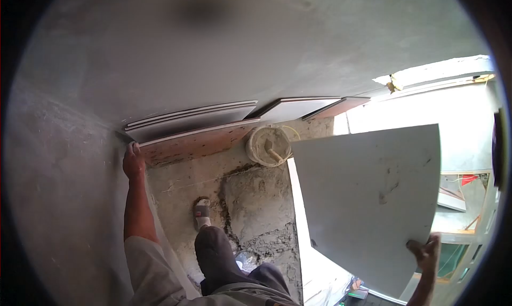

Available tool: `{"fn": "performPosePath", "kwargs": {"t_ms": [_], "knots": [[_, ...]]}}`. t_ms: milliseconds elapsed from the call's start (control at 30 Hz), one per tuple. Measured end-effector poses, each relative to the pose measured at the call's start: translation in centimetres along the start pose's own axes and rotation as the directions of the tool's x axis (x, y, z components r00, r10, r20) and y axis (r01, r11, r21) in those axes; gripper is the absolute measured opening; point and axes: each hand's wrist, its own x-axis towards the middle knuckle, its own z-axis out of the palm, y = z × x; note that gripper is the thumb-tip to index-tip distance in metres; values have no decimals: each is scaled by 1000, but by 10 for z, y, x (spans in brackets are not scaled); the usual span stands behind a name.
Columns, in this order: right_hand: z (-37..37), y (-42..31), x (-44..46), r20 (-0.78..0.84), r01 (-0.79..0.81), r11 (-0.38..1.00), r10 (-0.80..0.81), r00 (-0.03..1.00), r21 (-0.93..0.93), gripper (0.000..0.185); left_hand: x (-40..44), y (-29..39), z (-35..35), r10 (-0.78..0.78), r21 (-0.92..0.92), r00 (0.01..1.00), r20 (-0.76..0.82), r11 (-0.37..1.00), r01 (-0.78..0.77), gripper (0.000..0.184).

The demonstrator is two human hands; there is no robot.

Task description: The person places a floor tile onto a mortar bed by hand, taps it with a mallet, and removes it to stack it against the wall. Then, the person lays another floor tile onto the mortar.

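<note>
My left hand [134, 159] grips the near corner of a reddish-backed tile [197, 143] that leans with other tiles against the grey wall. My right hand [425, 252] holds a large pale grey tile [368, 204] by its lower right edge, thumb on the smudged face. This tile is raised off to my right, and some of my fingers are hidden behind it. Between the leaning tiles and the held one stands a round bucket [261, 151] with a tool [273, 152] in it.
More tiles [298, 109] lean along the wall [224, 55] farther right. My sandalled foot [201, 207] stands on the rough, stained concrete floor [256, 199]. Another wall [58, 188] rises close on my left. A bright opening [416, 111] and a window frame [464, 242] are at the right.
</note>
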Motion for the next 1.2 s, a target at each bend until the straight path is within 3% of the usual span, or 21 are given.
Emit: {"fn": "performPosePath", "kwargs": {"t_ms": [67,100,267,333,433,600,667,767,833,867,933,967,1033,1067,1100,1133,1167,1200], "knots": [[28,22,-3,90,-25,996,17,996,82,13,9,4,-2,-42,18,999,5,999,42,45],[34,21,-1,201,-152,984,132,971,88,13,13,6,0,-65,30,998,11,997,64,44],[96,69,-9,250,-235,972,222,943,23,18,34,13,-7,-53,132,995,86,990,41,42],[111,69,-12,265,-262,965,248,932,17,20,34,24,-12,-95,275,993,73,959,71,43],[123,91,-21,299,-281,959,280,912,-41,21,28,33,-16,-16,319,1000,-12,948,19,45],[130,93,-27,326,-278,958,286,901,-70,21,42,1,0,-5,279,999,-49,960,18,52],[128,72,-23,354,-361,930,316,880,67,19,51,-5,11,-16,248,999,-36,969,24,55],[129,63,-25,334,-329,940,282,899,92,19,44,-15,20,-144,252,988,-61,955,155,62],[130,61,-26,318,-294,950,248,915,105,18,32,-19,29,-180,51,983,-46,982,182,72],[128,62,-27,292,-254,961,212,933,114,18,24,-17,37,-173,48,984,-32,984,174,72],[121,64,-27,286,-280,955,243,927,96,17,-4,-13,57,-365,95,923,-119,921,377,80],[117,65,-27,286,-279,956,243,927,93,17,-24,-10,68,-362,93,927,-100,924,371,80],[107,72,-30,245,-280,951,243,939,130,16,-77,26,83,-282,63,947,156,959,275,83],[100,81,-32,226,-260,952,222,949,158,16,-115,61,85,-301,113,891,340,954,279,80],[93,89,-37,208,-245,952,206,956,186,16,-153,24,146,-181,95,884,430,983,155,78],[82,78,-36,206,-300,910,247,947,287,17,-163,5,171,-171,89,882,439,985,147,78],[76,87,-41,197,-310,907,261,945,284,17,-223,34,204,9,404,995,100,913,-49,79],[69,98,-49,173,-357,853,314,933,379,17,-307,39,225,310,704,936,-169,702,-105,79]]}}
